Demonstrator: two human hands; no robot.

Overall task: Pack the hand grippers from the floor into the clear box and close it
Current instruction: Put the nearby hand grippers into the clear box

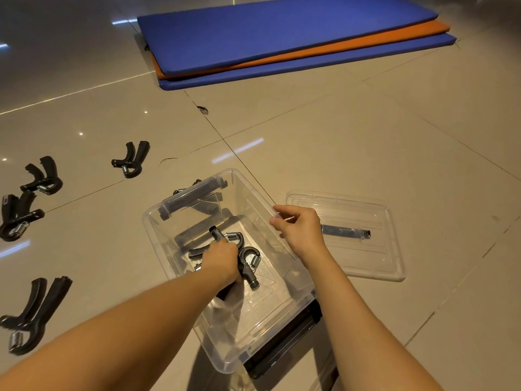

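Left hand (222, 261) grips a black coil-sprung hand gripper (218, 234) inside the clear plastic box (231, 172); right hand (300, 230) pinches its rim.

Black hand grippers (130, 160), clear box (180, 221), blue and orange mats (282, 38), seemingly beige floor (366, 136).

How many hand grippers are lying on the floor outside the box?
4 hand grippers, all left of the clear box: one farthest away, two by the left edge, one nearest. Another may hide behind the box.
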